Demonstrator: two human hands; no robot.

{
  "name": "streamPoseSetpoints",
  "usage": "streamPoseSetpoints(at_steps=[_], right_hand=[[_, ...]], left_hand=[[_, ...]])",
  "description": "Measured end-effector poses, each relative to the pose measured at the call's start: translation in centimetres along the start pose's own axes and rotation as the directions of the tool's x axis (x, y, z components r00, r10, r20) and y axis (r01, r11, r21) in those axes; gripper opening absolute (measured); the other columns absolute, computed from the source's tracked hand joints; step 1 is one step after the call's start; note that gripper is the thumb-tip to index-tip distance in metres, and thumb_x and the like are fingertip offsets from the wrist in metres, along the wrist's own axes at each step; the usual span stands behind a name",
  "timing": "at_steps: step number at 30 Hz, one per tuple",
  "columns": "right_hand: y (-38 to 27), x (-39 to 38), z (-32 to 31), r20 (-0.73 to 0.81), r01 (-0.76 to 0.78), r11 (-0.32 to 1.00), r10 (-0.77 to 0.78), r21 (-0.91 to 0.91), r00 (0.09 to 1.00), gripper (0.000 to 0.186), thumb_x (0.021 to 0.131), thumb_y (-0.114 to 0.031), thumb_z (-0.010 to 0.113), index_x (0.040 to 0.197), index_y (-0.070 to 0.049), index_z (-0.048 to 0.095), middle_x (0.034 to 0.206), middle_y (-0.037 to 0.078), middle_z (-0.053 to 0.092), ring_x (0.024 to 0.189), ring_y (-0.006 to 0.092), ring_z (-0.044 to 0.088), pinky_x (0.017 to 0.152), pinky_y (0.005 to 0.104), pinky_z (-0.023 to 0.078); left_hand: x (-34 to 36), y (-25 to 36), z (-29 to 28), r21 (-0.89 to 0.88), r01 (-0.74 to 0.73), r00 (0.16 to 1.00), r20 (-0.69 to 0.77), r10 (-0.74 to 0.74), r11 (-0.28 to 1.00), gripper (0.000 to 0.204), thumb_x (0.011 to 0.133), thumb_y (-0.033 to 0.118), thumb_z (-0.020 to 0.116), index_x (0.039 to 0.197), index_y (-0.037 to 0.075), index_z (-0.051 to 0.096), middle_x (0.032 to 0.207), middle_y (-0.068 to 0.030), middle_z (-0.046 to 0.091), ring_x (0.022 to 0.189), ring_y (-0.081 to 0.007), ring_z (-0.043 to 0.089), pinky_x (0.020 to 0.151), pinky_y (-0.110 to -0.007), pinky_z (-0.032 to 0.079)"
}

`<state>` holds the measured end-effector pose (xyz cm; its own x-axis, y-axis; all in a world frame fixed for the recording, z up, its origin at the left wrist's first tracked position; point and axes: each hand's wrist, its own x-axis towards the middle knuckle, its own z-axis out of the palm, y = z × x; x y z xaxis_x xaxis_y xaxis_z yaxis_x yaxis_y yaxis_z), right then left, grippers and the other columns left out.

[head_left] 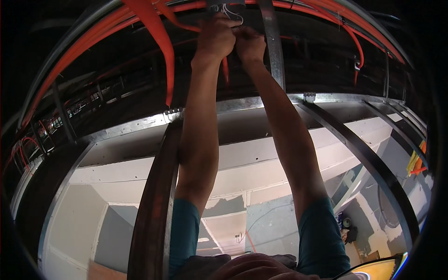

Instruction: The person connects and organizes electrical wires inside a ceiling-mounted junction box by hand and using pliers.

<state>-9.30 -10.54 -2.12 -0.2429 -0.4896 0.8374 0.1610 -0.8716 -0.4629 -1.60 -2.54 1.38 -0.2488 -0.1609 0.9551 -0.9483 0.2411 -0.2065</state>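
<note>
At eleven o'clock, a thick orange conduit [160, 38] hangs well apart from the hands. Nearer twelve, the left hand [216, 42] is raised with its fingers bent, one reaching toward two o'clock; whether it grips anything, I cannot tell. Thin white wires [242, 18] loop down from a grey fitting [232, 9], just at one o'clock from the left hand and at eleven from the right hand [250, 44]. That one is curled, its fingertips hidden, its grip unclear. A metal strut [273, 46] stands at its three o'clock.
</note>
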Motion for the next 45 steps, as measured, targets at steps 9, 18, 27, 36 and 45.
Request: streamPoseSetpoints(at_steps=[9,18,27,36,45], right_hand=[[0.3,1.0,1.0,-0.11,0.124,0.99,-0.115,0.071,0.987,0.031,0.081,-0.021,0.077,0.103,-0.001,0.069,0.104,0.018,0.074,0.101,0.0294,0.073,0.091,0.0395,0.055],[-0.3,0.9,0.1,-0.071,0.005,0.998,-0.009,-0.069,0.997,0.039,0.08,-0.026,0.078,0.108,-0.001,0.067,0.103,0.021,0.074,0.102,0.036,0.071,0.091,0.043,0.056],[3.2,-1.0,-1.4,0.068,-0.085,0.993,0.08,0.085,0.995,0.032,0.095,-0.027,0.062,0.118,-0.006,0.067,0.115,0.021,0.07,0.114,0.0375,0.065,0.097,0.0447,0.051],[-0.5,-0.6,-3.0,0.48,-0.486,0.617,0.193,0.619,0.856,0.029,0.099,-0.028,0.065,0.12,-0.007,0.066,0.108,0.005,0.07,0.099,0.0168,0.065,0.088,0.034,0.051],[-2.8,-1.7,-2.0,0.229,-0.308,0.906,0.247,0.289,0.942,0.027,0.088,-0.027,0.075,0.092,0.0,0.076,0.086,0.009,0.074,0.08,0.0168,0.069,0.076,0.0336,0.054]], left_hand=[[0.0,-0.5,1.8,-0.019,0.0,0.973,-0.231,-0.005,1.0,0.028,0.085,0.003,0.065,0.109,0.013,0.077,0.112,-0.0103,0.072,0.103,-0.0326,0.067,0.096,-0.044,0.05],[-0.5,1.7,0.1,-0.087,0.206,0.957,-0.189,-0.219,0.975,0.021,0.083,0.01,0.073,0.101,0.017,0.078,0.109,-0.0136,0.071,0.093,-0.0378,0.069,0.075,-0.048,0.058],[-2.5,2.9,0.4,-0.035,-0.029,0.904,-0.427,0.011,0.999,0.023,0.078,0.007,0.077,0.1,0.015,0.074,0.098,-0.0114,0.066,0.093,-0.0321,0.064,0.077,-0.046,0.056],[-6.8,4.6,-0.3,0.132,0.078,0.929,-0.368,-0.024,0.988,0.02,0.075,0.002,0.075,0.094,0.009,0.074,0.096,-0.0102,0.057,0.099,-0.0322,0.06,0.079,-0.044,0.056],[-6.1,5.7,-3.5,0.034,0.089,0.956,-0.283,-0.076,0.995,0.021,0.082,0.007,0.068,0.1,0.016,0.073,0.104,-0.012,0.071,0.103,-0.0339,0.063,0.085,-0.046,0.053]])
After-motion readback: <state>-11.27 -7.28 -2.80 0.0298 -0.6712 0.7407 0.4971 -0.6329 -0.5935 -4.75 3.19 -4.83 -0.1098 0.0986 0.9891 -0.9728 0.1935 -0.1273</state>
